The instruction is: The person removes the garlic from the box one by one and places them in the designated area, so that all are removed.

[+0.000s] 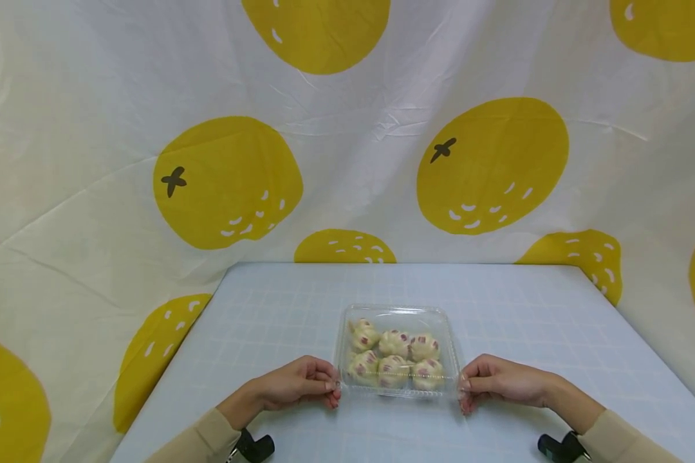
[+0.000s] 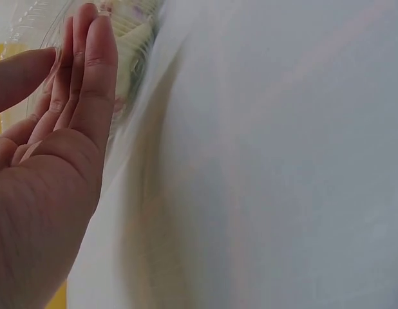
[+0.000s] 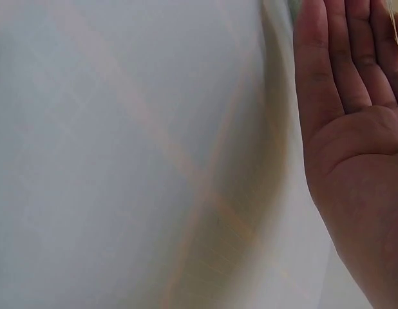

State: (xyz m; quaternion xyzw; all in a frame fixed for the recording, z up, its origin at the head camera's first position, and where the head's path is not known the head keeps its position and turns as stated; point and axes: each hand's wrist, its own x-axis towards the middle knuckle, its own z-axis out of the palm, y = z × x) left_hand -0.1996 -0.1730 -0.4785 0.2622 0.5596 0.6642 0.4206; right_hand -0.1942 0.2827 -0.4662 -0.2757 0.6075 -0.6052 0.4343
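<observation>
A clear plastic clamshell box sits in the middle of the head view, over the pale table. Through its clear top show several cream-coloured buns with purplish patches, in two rows. My left hand pinches the box's edge near its front left corner; in the left wrist view, thumb and fingers meet at the clear rim. At the front right corner my right hand pinches the opposite edge. The right wrist view shows that palm and fingers, with the thumb out of sight. Whether the box rests fully on the table cannot be told.
A pale tablecloth with a faint check covers the table. Behind and beside it hangs a white curtain printed with large yellow fruit. A dark wrist camera shows at the left sleeve, another dark camera at the right.
</observation>
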